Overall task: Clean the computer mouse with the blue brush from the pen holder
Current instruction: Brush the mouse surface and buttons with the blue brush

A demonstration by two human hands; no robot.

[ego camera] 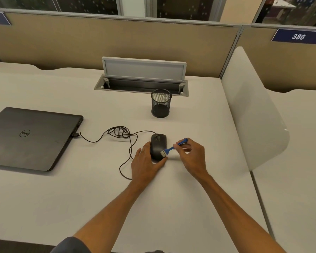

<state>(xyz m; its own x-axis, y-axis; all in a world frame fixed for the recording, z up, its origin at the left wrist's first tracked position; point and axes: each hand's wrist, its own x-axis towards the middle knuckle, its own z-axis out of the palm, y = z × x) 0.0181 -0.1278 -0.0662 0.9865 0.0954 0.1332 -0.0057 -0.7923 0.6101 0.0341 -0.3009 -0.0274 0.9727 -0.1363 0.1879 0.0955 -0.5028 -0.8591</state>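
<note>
A black wired computer mouse [158, 143] lies on the white desk in the middle of the view. My left hand [146, 164] grips its near end and left side, thumb along the right edge. My right hand [192, 154] pinches the handle of a small blue brush [173, 147]. The brush's pale bristles touch the mouse's right rear side. A black mesh pen holder [161, 104] stands upright behind the mouse, with nothing showing inside it.
A closed dark laptop [29, 137] lies at the left, joined to the mouse by a looped black cable [120, 133]. An open grey cable hatch [142, 79] sits at the back of the desk. A white divider panel [252, 110] borders the right side.
</note>
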